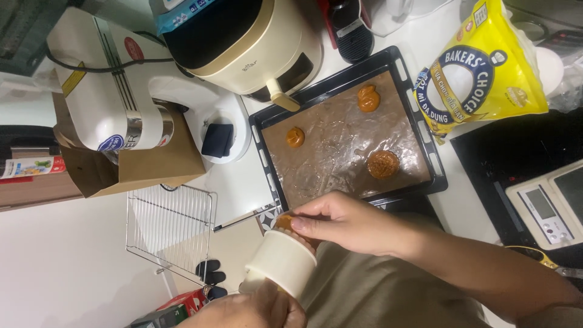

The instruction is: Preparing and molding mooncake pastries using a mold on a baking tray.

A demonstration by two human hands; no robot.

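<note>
The left hand (255, 307) gripped a white mould (280, 262), while the right hand (346, 222) pinched brown dough (284, 221) at its mouth, beside the baking tray (419, 106).

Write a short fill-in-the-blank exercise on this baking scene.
1. The black tray holds ____ brown dough pieces.
2. The left hand grips a ____ cylindrical mould.
3. The right hand presses a dough piece at the mould's ____.
4. The yellow bag lies to the ____ of the tray in the picture.

Missing words: three; white; top; right
</note>
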